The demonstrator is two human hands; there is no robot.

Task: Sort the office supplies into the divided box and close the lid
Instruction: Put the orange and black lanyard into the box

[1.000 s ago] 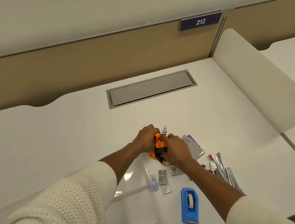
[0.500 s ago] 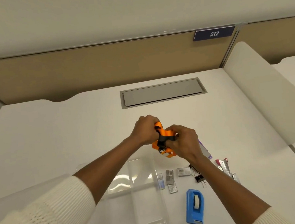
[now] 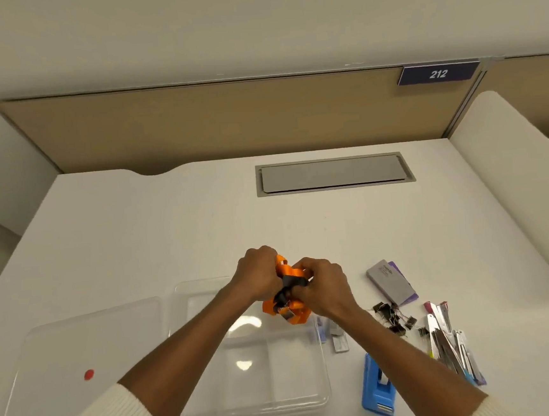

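Observation:
Both hands grip a bunched orange lanyard (image 3: pixel 290 306) with a black strap and a metal clip, held above the far right corner of the clear divided box (image 3: pixel 323 369). My left hand (image 3: pixel 257 272) closes on its upper part and my right hand (image 3: pixel 323 285) on its right side. The box's clear lid (image 3: pixel 80 351), marked with a red dot, lies flat to the left. On the table to the right lie staple strips (image 3: pixel 338 340), black binder clips (image 3: pixel 394 318), a grey card pack (image 3: pixel 392 282), a blue tape dispenser (image 3: pixel 377 388) and several staplers or pens (image 3: pixel 447 335).
The white desk (image 3: pixel 136 236) has a grey cable hatch (image 3: pixel 333 173) at the back. A tan partition with a "212" sign (image 3: pixel 437 73) stands behind it. A white side panel (image 3: pixel 513 187) bounds the desk on the right.
The view has shifted, so the whole box and lid now show. Both hands keep working the orange lanyard, which has moved a little lower over the box's corner.

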